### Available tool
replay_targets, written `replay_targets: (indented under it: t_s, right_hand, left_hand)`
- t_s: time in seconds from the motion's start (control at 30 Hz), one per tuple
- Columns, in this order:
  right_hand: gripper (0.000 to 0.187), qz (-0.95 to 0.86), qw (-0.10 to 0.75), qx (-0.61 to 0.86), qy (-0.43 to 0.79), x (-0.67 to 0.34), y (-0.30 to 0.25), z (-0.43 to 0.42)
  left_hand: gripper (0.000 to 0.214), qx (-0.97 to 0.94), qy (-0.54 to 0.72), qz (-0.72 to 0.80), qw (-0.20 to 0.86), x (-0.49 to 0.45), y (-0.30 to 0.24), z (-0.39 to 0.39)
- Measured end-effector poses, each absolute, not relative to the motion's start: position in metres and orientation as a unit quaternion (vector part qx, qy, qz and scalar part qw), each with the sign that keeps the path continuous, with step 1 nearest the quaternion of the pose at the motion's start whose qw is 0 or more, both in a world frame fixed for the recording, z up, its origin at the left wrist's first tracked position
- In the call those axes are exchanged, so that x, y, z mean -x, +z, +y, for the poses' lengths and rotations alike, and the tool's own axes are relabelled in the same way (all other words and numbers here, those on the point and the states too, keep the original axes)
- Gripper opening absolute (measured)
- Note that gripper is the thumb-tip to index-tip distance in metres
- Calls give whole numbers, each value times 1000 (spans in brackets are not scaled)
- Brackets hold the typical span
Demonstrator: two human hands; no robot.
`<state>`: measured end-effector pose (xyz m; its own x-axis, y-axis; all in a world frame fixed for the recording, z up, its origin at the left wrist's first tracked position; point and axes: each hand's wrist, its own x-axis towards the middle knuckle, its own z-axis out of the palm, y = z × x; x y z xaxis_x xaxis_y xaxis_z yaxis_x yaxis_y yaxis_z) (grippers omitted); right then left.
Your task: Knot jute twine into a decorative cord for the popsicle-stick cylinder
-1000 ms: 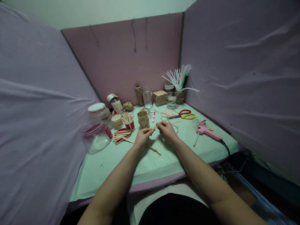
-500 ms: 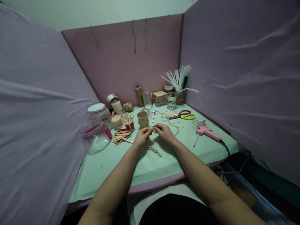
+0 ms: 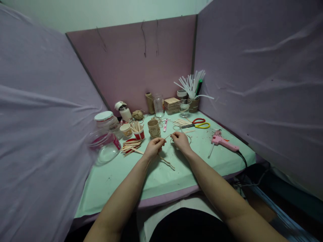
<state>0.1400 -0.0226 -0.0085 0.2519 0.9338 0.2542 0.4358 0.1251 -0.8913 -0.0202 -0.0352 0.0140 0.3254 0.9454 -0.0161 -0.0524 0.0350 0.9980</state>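
Between my two hands a short stretch of twine (image 3: 167, 136) runs taut over the table. My left hand (image 3: 154, 147) is closed in a pinch on it, and a knotted or braided length of the twine hangs below that hand onto the cloth. My right hand (image 3: 179, 139) pinches the twine a little to the right, with a loop curving behind it. Just beyond my left hand stands a small brown cup (image 3: 153, 128) with twine around it. A pink-handled tool (image 3: 165, 126) lies behind my hands.
Scissors (image 3: 198, 123) and a pink glue gun (image 3: 224, 141) lie to the right. Wooden sticks (image 3: 131, 147), a red cup of sticks (image 3: 139, 134) and a clear jar (image 3: 108, 154) are on the left. A twine ball (image 3: 137, 115) and stacked wooden pieces (image 3: 172, 106) stand at the back.
My right hand has moved slightly right, away from my left, and the twine between them is drawn out straight. My left hand has barely moved.
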Motion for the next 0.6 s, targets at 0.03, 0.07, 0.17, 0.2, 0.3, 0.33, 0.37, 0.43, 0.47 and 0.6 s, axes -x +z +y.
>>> replay_targets:
  t_s: [0.03, 0.07, 0.17, 0.2, 0.3, 0.33, 0.37, 0.43, 0.47, 0.6]
  right_hand:
    - [22, -557, 497, 617, 249, -140, -9, -22]
    - [22, -559, 490, 621, 248, -140, -10, -22]
    - [19, -600, 452, 624, 215, -139, -14, -23]
    - [17, -621, 437, 623, 189, -139, -16, -23]
    - [25, -660, 407, 624, 93, -136, -18, -27]
    - [30, -663, 405, 626, 62, -135, -17, -29]
    - [34, -664, 407, 627, 35, -134, -16, -31]
    - [33, -664, 420, 619, -7, -133, -11, -35]
    - [30, -664, 428, 612, -22, -132, -7, -37]
    - [23, -676, 450, 581, -55, -129, 6, -46]
  left_hand:
    - [46, -553, 419, 402, 597, 20, 14, -35]
    - [45, -552, 422, 401, 597, 20, 14, -35]
    - [44, -548, 443, 408, 581, 20, 15, -35]
    - [43, -548, 454, 416, 566, 20, 15, -35]
    - [36, -561, 489, 453, 492, 20, 15, -34]
    - [32, -568, 500, 462, 463, 20, 15, -34]
    - [29, -576, 510, 467, 437, 20, 15, -33]
    - [24, -590, 524, 467, 399, 20, 14, -33]
    - [23, -596, 528, 465, 386, 20, 13, -33]
    - [20, -610, 525, 471, 360, 20, 12, -33]
